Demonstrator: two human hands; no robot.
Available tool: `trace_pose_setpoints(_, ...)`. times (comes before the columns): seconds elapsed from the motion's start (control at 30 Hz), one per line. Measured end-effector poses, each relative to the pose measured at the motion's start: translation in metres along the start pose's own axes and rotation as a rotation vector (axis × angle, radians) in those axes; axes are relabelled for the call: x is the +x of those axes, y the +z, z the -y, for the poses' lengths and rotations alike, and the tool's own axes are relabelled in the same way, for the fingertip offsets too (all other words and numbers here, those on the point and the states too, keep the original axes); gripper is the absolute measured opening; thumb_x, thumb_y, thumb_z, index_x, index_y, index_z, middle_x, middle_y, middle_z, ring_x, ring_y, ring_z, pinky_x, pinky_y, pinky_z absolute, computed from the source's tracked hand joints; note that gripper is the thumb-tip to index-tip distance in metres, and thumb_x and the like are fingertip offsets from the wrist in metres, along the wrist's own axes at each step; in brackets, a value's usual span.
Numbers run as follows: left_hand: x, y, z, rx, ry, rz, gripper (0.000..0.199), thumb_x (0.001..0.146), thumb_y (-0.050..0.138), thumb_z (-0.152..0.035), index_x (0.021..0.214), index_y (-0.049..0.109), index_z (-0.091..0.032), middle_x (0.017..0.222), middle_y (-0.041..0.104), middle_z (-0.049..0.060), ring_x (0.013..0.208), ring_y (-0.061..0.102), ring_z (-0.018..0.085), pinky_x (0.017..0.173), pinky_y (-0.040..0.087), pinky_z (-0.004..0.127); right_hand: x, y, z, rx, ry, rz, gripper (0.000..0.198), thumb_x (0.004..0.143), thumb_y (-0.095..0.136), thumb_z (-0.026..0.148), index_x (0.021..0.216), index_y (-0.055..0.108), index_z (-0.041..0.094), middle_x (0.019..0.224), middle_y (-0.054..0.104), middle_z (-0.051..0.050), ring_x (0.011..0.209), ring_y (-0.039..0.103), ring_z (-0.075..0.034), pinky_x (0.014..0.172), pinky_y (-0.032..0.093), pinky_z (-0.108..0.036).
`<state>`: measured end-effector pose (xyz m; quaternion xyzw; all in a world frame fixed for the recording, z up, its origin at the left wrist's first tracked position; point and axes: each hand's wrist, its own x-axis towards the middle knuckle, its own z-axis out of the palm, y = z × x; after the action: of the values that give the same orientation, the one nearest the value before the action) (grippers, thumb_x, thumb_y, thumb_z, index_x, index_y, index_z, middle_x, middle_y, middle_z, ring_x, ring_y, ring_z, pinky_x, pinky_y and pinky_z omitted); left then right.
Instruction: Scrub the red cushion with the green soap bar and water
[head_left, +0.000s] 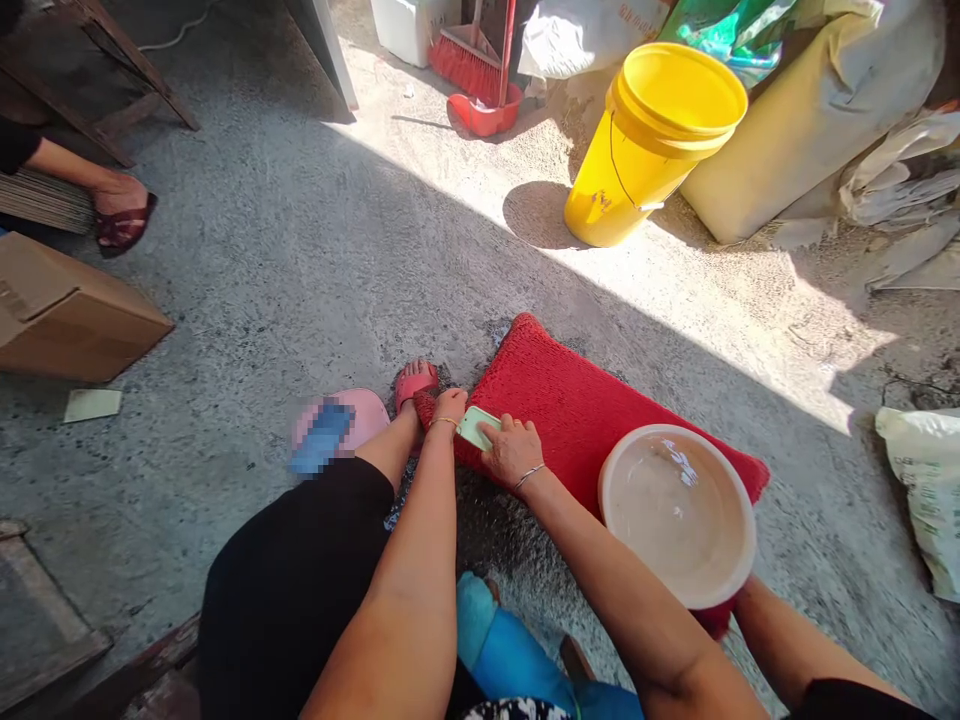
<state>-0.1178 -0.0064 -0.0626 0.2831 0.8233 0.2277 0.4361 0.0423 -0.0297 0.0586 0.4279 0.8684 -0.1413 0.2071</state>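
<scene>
A red cushion-like mat (570, 400) with a towelling surface lies on the floor in front of me. My left hand (451, 406) is closed on its left corner, where the fabric bunches up. My right hand (514, 448) grips a pale green oblong block (478, 428), which looks like the back of a scrubbing brush; its underside is hidden. The block rests on the mat, close beside my left hand. On the mat's right end stands a round, pale basin (679, 515) of water.
A yellow bucket (652, 150) stands ahead, near a red broom (469, 60), a dustpan (487, 115) and large sacks (810, 120). At left are a cardboard box (82, 310) and another person's sandalled foot (124, 200). A pink item (367, 415) with blurred blue lies near my foot.
</scene>
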Motion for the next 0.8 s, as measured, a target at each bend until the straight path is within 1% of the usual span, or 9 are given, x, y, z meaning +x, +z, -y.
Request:
trace_pose_setpoints(0.13, -0.003, -0.001, -0.005, 0.013, -0.019, 0.001, 0.031, 0.083, 0.051, -0.022, 0.103, 0.074, -0.016, 0.107, 0.073, 0.007, 0.097, 0.063, 0.018, 0.085, 0.046, 0.025, -0.041, 0.02, -0.034, -0.031, 0.082, 0.121, 0.047, 0.084, 0.056, 0.04, 0.131, 0.054, 0.036, 0.113, 0.059, -0.009, 0.099, 0.056, -0.023, 0.085, 0.032, -0.035)
trace_pose_setpoints(0.23, -0.004, -0.002, -0.006, 0.015, -0.025, 0.002, 0.031, 0.083, 0.051, -0.022, 0.101, 0.074, -0.016, 0.105, 0.074, 0.007, 0.095, 0.063, 0.017, 0.084, 0.046, 0.024, -0.07, 0.022, -0.051, -0.089, 0.154, 0.161, 0.035, 0.084, 0.056, 0.039, 0.117, 0.064, 0.03, 0.107, 0.059, -0.011, 0.097, 0.056, -0.025, 0.083, 0.032, -0.036)
trace_pose_setpoints(0.3, -0.004, -0.002, -0.006, 0.016, -0.025, 0.0, 0.03, 0.083, 0.051, -0.022, 0.1, 0.075, -0.016, 0.104, 0.074, 0.007, 0.095, 0.063, 0.017, 0.084, 0.046, 0.024, -0.07, 0.016, -0.043, -0.095, 0.145, 0.139, 0.032, 0.085, 0.055, 0.04, 0.112, 0.066, 0.028, 0.106, 0.058, -0.012, 0.098, 0.055, -0.026, 0.083, 0.031, -0.037)
trace_pose_setpoints(0.43, -0.006, -0.001, -0.006, 0.024, -0.01, -0.007, 0.03, 0.082, 0.052, -0.022, 0.1, 0.075, -0.015, 0.106, 0.074, 0.008, 0.095, 0.064, 0.017, 0.085, 0.046, 0.024, -0.037, 0.011, -0.003, -0.018, 0.029, 0.054, 0.043, 0.086, 0.054, 0.044, 0.128, 0.057, 0.036, 0.113, 0.057, -0.01, 0.1, 0.053, -0.025, 0.085, 0.031, -0.037)
trace_pose_setpoints(0.5, -0.008, 0.0, -0.006, 0.028, 0.0, -0.009, 0.03, 0.082, 0.053, -0.022, 0.101, 0.074, -0.016, 0.108, 0.073, 0.008, 0.096, 0.064, 0.017, 0.086, 0.046, 0.024, -0.027, 0.017, 0.007, 0.011, -0.007, 0.049, 0.047, 0.087, 0.054, 0.043, 0.133, 0.052, 0.039, 0.115, 0.056, -0.01, 0.101, 0.054, -0.024, 0.084, 0.031, -0.036)
trace_pose_setpoints(0.57, -0.009, 0.001, -0.007, 0.032, 0.006, -0.01, 0.03, 0.082, 0.052, -0.022, 0.102, 0.074, -0.016, 0.11, 0.073, 0.008, 0.098, 0.064, 0.017, 0.086, 0.046, 0.024, -0.035, 0.028, 0.001, 0.018, 0.01, 0.065, 0.049, 0.086, 0.056, 0.042, 0.135, 0.05, 0.041, 0.116, 0.056, -0.009, 0.101, 0.054, -0.024, 0.084, 0.031, -0.036)
trace_pose_setpoints(0.67, -0.01, 0.001, -0.01, 0.04, 0.0, -0.012, 0.029, 0.083, 0.052, -0.022, 0.101, 0.075, -0.016, 0.111, 0.073, 0.008, 0.099, 0.064, 0.017, 0.087, 0.045, 0.024, -0.074, 0.042, -0.026, -0.01, 0.114, 0.101, 0.049, 0.085, 0.059, 0.04, 0.134, 0.052, 0.039, 0.111, 0.058, -0.01, 0.097, 0.056, -0.023, 0.082, 0.031, -0.035)
trace_pose_setpoints(0.73, -0.01, 0.001, -0.012, 0.047, -0.011, -0.014, 0.029, 0.083, 0.053, -0.022, 0.1, 0.075, -0.017, 0.112, 0.072, 0.009, 0.1, 0.064, 0.018, 0.087, 0.045, 0.025, -0.098, 0.043, -0.042, -0.038, 0.183, 0.136, 0.042, 0.085, 0.058, 0.04, 0.127, 0.059, 0.034, 0.104, 0.059, -0.01, 0.093, 0.057, -0.023, 0.08, 0.031, -0.034)
trace_pose_setpoints(0.8, -0.011, 0.0, -0.013, 0.054, -0.021, -0.016, 0.028, 0.083, 0.053, -0.022, 0.101, 0.075, -0.017, 0.113, 0.072, 0.009, 0.101, 0.064, 0.018, 0.087, 0.044, 0.025, -0.105, 0.037, -0.046, -0.053, 0.212, 0.146, 0.036, 0.086, 0.057, 0.041, 0.119, 0.064, 0.031, 0.1, 0.058, -0.01, 0.09, 0.057, -0.023, 0.079, 0.031, -0.034)
